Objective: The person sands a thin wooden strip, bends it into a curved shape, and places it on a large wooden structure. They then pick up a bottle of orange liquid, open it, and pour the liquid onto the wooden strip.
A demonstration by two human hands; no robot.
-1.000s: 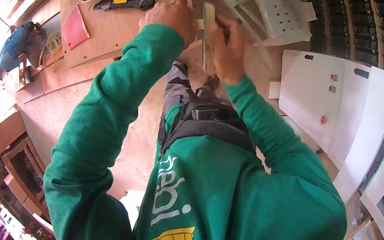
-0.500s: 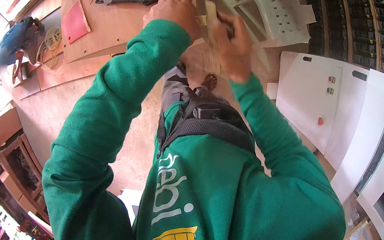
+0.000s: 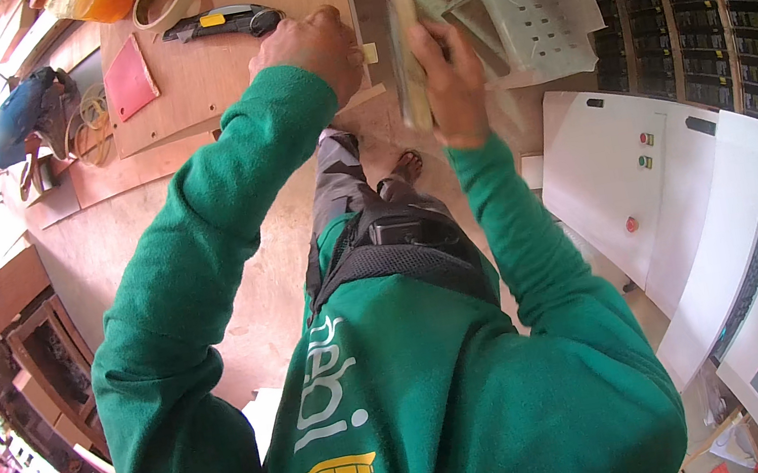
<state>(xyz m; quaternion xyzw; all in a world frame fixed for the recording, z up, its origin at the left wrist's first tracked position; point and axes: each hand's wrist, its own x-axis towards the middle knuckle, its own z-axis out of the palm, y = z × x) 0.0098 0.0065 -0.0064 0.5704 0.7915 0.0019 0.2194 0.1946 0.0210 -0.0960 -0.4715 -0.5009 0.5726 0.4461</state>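
- The right hand's grip (image 3: 451, 69) is closed around a slim, pale tan rectangular block (image 3: 411, 61), fingers bent against its right side.
- The left hand's grip (image 3: 309, 56) is curled inward at the right edge of a light brown wooden desk (image 3: 188, 86). The fingertips are hidden; I cannot tell how tightly it closes or whether it holds anything.
- A small pale yellowish piece (image 3: 369, 53) pokes out just beside the left hand, past the desk's edge.
- The block stands nearly on end in this view — long side pointing away from the wearer, a greyish face towards the left hand. It is to the right of the desk, apart from its edge.
- On the desk, near the left hand, lies a black utility knife with a yellow patch (image 3: 223, 24); farther left, a flat pinkish-red piece (image 3: 131, 82) and an off-white ring-shaped roll (image 3: 164, 0).
- Right of the block is a translucent white plastic container with square holes (image 3: 532, 25).
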